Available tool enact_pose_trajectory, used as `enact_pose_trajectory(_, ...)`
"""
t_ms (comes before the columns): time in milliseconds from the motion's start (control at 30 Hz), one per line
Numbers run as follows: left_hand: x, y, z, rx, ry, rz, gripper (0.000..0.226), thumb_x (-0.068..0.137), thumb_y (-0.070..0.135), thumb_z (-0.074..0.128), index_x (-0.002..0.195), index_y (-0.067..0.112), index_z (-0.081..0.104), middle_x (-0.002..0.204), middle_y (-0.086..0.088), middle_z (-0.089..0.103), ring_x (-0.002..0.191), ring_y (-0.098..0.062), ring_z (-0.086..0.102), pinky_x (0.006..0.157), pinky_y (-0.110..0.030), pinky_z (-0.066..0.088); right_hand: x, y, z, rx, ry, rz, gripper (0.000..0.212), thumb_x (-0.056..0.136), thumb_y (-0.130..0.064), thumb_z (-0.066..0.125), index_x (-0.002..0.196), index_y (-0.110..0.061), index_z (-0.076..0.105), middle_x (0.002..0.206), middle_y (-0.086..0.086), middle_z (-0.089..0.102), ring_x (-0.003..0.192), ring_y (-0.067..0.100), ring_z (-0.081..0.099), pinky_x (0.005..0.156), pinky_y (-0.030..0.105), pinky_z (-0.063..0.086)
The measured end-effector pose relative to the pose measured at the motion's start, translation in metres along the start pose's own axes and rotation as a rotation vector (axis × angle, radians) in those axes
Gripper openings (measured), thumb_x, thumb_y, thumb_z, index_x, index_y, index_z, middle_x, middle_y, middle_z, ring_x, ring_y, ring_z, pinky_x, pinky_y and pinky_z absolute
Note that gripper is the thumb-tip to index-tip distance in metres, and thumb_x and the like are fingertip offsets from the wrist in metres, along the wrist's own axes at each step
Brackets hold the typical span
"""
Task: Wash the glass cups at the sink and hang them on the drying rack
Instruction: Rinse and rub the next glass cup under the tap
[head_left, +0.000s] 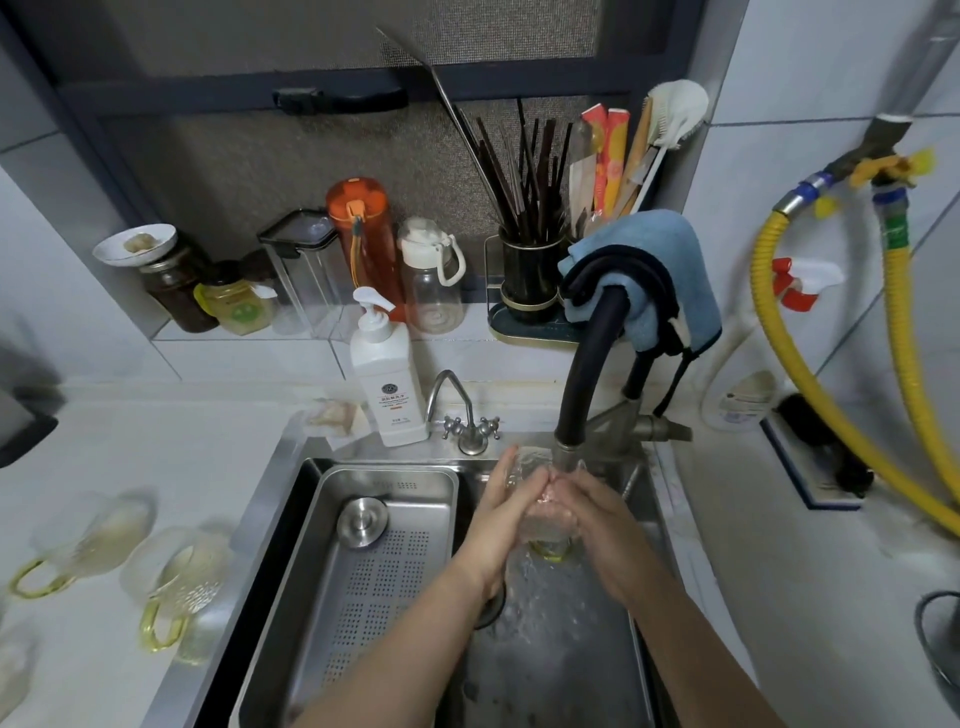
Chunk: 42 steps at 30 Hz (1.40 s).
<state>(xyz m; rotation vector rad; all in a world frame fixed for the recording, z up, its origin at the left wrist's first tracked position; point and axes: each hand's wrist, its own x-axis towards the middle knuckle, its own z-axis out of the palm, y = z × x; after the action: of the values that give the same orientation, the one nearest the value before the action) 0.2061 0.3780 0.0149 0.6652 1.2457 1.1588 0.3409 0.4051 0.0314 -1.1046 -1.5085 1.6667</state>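
- Head view: the clear textured glass cup with a yellow handle (545, 512) sits right under the black-hosed faucet spout (569, 457), over the stainless steel sink basin (545, 665), so the running water rinses it and drains away.
- The left hand (506, 512) presses its straight fingers flat along the cup's left side, steadying it.
- The right hand (592, 512) wraps curled fingers round the right side, gripping the glass (rubbing it, I'd judge).
- Two more yellow-handled glass cups (176, 582) lie on the white counter (208, 447) to the left, seemingly waiting their turn.
- No drying rack shows.
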Motion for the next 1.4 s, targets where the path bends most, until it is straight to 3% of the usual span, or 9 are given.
enact_pose_trajectory(200, -0.001, -0.008, -0.004, -0.070, -0.052, -0.042, 0.051, 0.080, 0.048, 0.065, 0.128, 0.040, 0.047, 0.108, 0.008, 0.073, 0.104, -0.015, 0.068, 0.092, -0.035, 0.053, -0.007, 0.000, -0.002, -0.073, 0.006, -0.031, 0.021, 0.098, -0.021, 0.050, 0.105, -0.013, 0.068, 0.094, -0.001, 0.075, 0.090, 0.010, 0.071, 0.086, 0.026, 0.053)
enact_pose_trajectory(333, 0.001, -0.010, -0.001, -0.145, 0.004, -0.012, 0.071, 0.079, 0.048, 0.069, 0.142, 0.034, 0.039, 0.117, 0.002, 0.070, 0.108, -0.020, 0.068, 0.100, -0.045, 0.049, -0.008, 0.008, 0.007, -0.021, 0.059, -0.032, 0.020, 0.098, -0.027, 0.051, 0.103, -0.025, 0.070, 0.101, 0.000, 0.074, 0.097, 0.017, 0.069, 0.093, 0.041, 0.052)
enact_pose_trajectory(467, 0.006, -0.005, 0.001, -0.098, 0.025, -0.025, 0.054, 0.086, 0.043, 0.064, 0.135, 0.036, 0.044, 0.103, 0.011, 0.073, 0.091, -0.014, 0.072, 0.078, -0.033, 0.058, -0.005, 0.014, 0.004, -0.180, 0.006, -0.006, 0.019, 0.094, -0.041, 0.054, 0.096, -0.027, 0.066, 0.098, 0.000, 0.072, 0.096, 0.016, 0.068, 0.092, 0.041, 0.051)
enact_pose_trajectory(700, 0.009, -0.007, -0.007, -0.006, 0.041, 0.033, 0.064, 0.085, 0.040, 0.068, 0.142, 0.040, 0.040, 0.134, 0.004, 0.059, 0.116, -0.014, 0.062, 0.106, -0.041, 0.044, 0.005, 0.012, 0.002, 0.045, -0.027, 0.035, 0.030, 0.097, -0.037, 0.051, 0.115, -0.019, 0.066, 0.113, 0.004, 0.071, 0.107, 0.021, 0.067, 0.100, 0.048, 0.047)
enact_pose_trajectory(867, 0.007, -0.016, 0.001, -0.003, 0.023, -0.037, 0.035, 0.092, 0.039, 0.059, 0.126, 0.029, 0.055, 0.103, 0.015, 0.071, 0.084, 0.009, 0.066, 0.067, -0.014, 0.053, 0.018, 0.004, 0.003, -0.019, -0.009, 0.171, 0.032, 0.090, -0.042, 0.055, 0.113, -0.021, 0.066, 0.118, 0.001, 0.066, 0.115, 0.019, 0.060, 0.104, 0.045, 0.043)
enact_pose_trajectory(933, 0.006, -0.012, 0.004, -0.004, 0.024, -0.053, 0.044, 0.091, 0.041, 0.059, 0.131, 0.024, 0.053, 0.112, 0.008, 0.069, 0.089, 0.006, 0.067, 0.066, -0.016, 0.054, 0.022, -0.001, 0.006, 0.062, 0.052, 0.160, 0.027, 0.093, -0.028, 0.054, 0.111, -0.012, 0.066, 0.119, 0.009, 0.065, 0.115, 0.024, 0.059, 0.105, 0.046, 0.042)
enact_pose_trajectory(1033, 0.011, -0.002, 0.002, 0.057, 0.036, -0.033, 0.058, 0.086, 0.045, 0.064, 0.138, 0.022, 0.049, 0.127, 0.003, 0.063, 0.113, -0.007, 0.060, 0.096, -0.027, 0.048, 0.016, 0.000, 0.007, 0.130, 0.005, 0.076, 0.039, 0.084, -0.044, 0.059, 0.116, -0.023, 0.067, 0.118, 0.001, 0.068, 0.115, 0.017, 0.061, 0.105, 0.047, 0.042)
enact_pose_trajectory(1233, 0.018, 0.007, -0.007, 0.000, 0.043, -0.075, 0.038, 0.089, 0.037, 0.064, 0.119, 0.015, 0.058, 0.102, -0.010, 0.069, 0.078, -0.017, 0.069, 0.058, -0.022, 0.051, -0.001, 0.006, -0.003, -0.255, -0.156, -0.060, 0.017, 0.094, -0.034, 0.054, 0.101, -0.021, 0.063, 0.096, -0.006, 0.072, 0.092, 0.017, 0.069, 0.088, 0.042, 0.055)
enact_pose_trajectory(1400, 0.009, 0.001, -0.010, 0.004, -0.018, -0.135, 0.065, 0.085, 0.062, 0.057, 0.142, 0.039, 0.036, 0.133, -0.002, 0.059, 0.098, -0.018, 0.068, 0.073, -0.032, 0.052, 0.005, 0.006, 0.004, -0.208, 0.036, -0.048, 0.026, 0.096, -0.040, 0.049, 0.093, -0.021, 0.066, 0.090, 0.002, 0.073, 0.088, 0.024, 0.070, 0.087, 0.045, 0.054)
